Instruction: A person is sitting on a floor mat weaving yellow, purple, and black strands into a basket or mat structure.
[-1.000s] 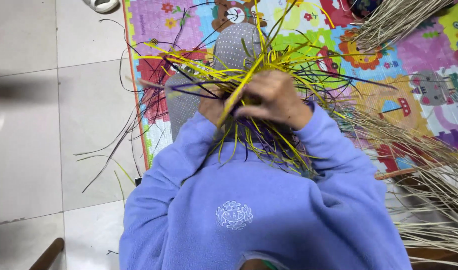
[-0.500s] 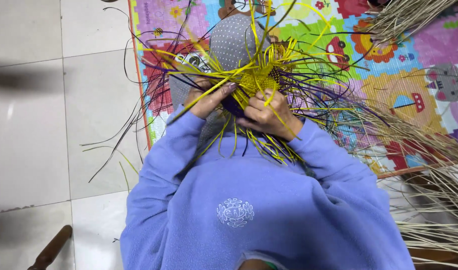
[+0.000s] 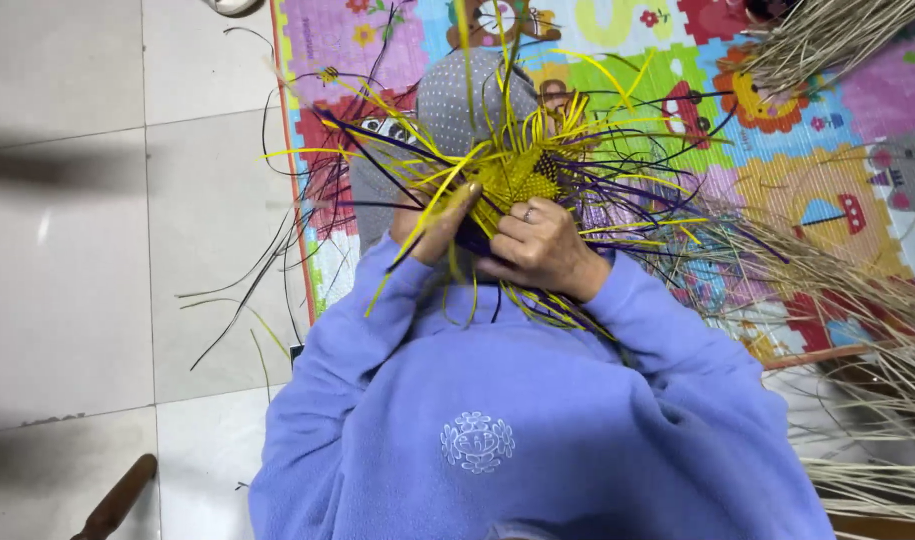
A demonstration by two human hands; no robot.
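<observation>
A half-woven piece of yellow and dark purple strips sits above my lap, its loose ends fanning out on all sides. My left hand pinches yellow strips at its lower left edge. My right hand, with a ring on one finger, grips the weave from below on the right. Both arms are in lilac fleece sleeves. My knee in grey dotted cloth lies behind the weave.
A bright children's play mat covers the floor ahead and to the right. Bundles of pale dry straw lie at the right and top right. Grey floor tiles spread to the left, with loose strips. A brown wooden handle shows at the bottom left.
The weave has turned and shifted right in my hands. My left hand moved up onto yellow strips at its edge; my right hand now holds it from below.
</observation>
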